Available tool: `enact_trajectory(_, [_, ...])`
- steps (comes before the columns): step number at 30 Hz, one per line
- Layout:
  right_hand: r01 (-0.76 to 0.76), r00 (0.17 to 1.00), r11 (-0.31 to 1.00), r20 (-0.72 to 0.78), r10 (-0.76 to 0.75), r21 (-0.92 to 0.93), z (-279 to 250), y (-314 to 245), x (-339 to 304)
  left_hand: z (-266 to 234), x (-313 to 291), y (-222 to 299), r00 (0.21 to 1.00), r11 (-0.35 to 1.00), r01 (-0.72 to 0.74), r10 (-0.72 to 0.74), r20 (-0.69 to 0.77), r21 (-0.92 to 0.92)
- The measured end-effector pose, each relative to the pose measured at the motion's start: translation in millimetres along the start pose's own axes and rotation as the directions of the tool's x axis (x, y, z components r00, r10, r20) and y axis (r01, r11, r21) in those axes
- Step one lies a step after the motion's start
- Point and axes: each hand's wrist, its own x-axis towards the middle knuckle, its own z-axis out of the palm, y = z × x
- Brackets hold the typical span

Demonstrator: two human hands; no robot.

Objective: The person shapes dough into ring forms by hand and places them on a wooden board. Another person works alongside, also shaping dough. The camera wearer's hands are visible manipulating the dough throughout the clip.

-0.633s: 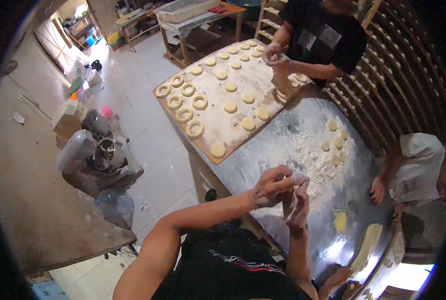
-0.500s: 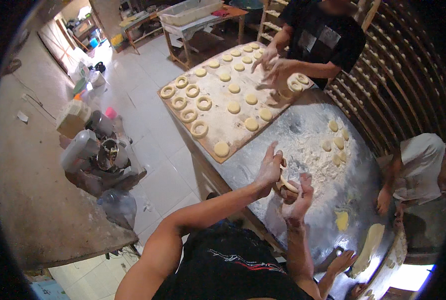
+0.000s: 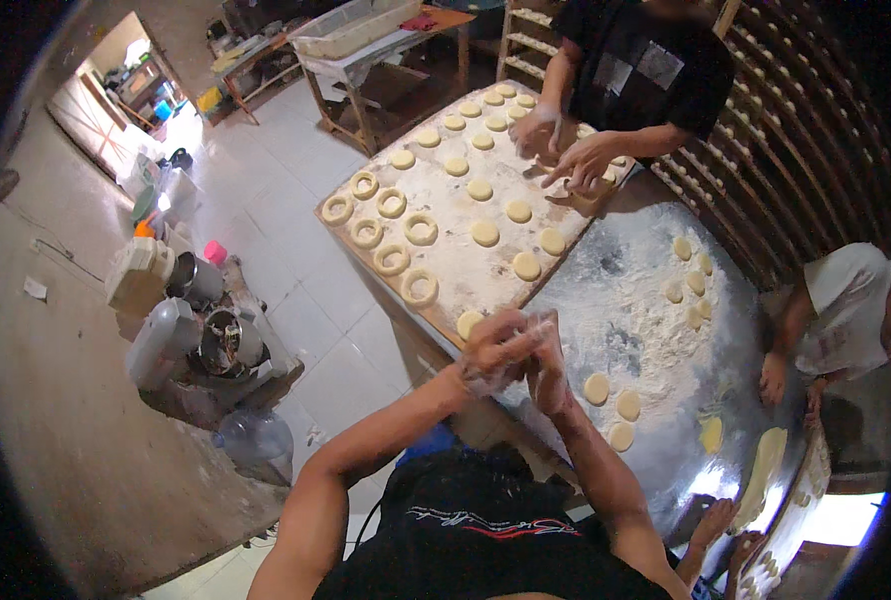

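Dough disc (image 3: pixel 468 323) at the near corner of the floured wooden board (image 3: pixel 450 203) is the piece closest to the wearer's hands and lies partly hidden behind them. Half a second ago a dough ring was stretched between those hands, farther to the board's right; now the left hand (image 3: pixel 494 350) and right hand (image 3: pixel 548 368) have come together at that corner, fingers curled against each other. No dough shows between them, so I cannot tell whether they pinch the ring or only each other. The shaped rings (image 3: pixel 420 288) along the board's left edge number seven, as before, so the handled ring seems not to have been laid among them.

Right of the board's near corner, on the metal table (image 3: pixel 566 300), three thick dough discs (image 3: pixel 597 389) are now uncovered beside the right forearm; the right hand probably screened them earlier, so more unopened pieces are now in view. Farther right of the board lie loose flour (image 3: pixel 656 335) and smaller dough pieces (image 3: pixel 697 284). At the board's far end, a co-worker (image 3: pixel 631 75) keeps both hands low, fingers spread.
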Motion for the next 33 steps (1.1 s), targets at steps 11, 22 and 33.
enact_trajectory(11, [-0.01, 0.995, 0.941, -0.101, -0.026, -0.337, 63.1, 38.1, 139.8, -66.1, 33.6, -81.5, 0.771, 0.772, 0.636, -0.636, 0.03, 0.016])
enact_trajectory(22, [-0.373, 0.927, 0.292, -0.338, 0.165, -0.88, 27.8, 8.8, 71.8, -125.8, 53.1, -148.2, 0.544, 0.578, 0.805, -0.809, -0.223, -0.133])
enact_trajectory(33, [-0.175, 0.966, 0.682, -0.257, -0.019, -0.71, -27.6, 8.5, 13.8, -35.5, 40.5, -73.2, 0.554, 0.515, 0.821, -0.823, 0.123, -0.248])
